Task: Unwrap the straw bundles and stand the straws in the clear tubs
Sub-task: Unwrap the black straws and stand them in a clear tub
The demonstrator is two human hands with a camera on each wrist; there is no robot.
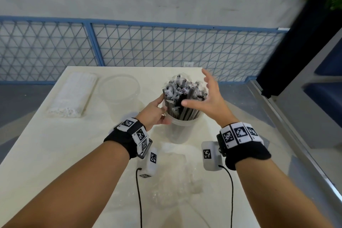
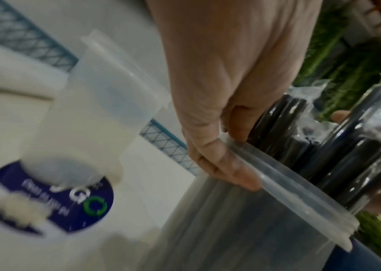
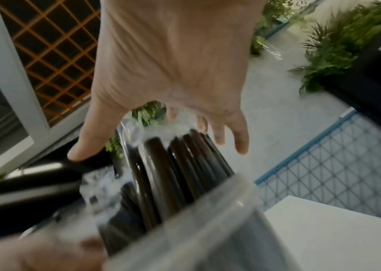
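Note:
A clear tub (image 1: 182,131) stands mid-table, packed with black straws (image 1: 182,98) that lean and fan out above its rim. My left hand (image 1: 154,112) grips the tub at its left rim; in the left wrist view its fingers (image 2: 219,161) curl against the rim of the tub (image 2: 242,229), beside the black straws (image 2: 347,165). My right hand (image 1: 210,96) hovers open over the right side of the straws, fingers spread, thumb touching them. In the right wrist view the spread hand (image 3: 173,73) is above the straws (image 3: 161,174). A wrapped bundle of white straws (image 1: 74,96) lies at the far left.
A second clear tub (image 1: 118,89) stands empty between the white bundle and the filled tub. Crumpled clear wrapping (image 1: 175,177) lies near me on the white table (image 1: 46,153). A blue mesh fence runs behind the table; a dark planter stands at the right.

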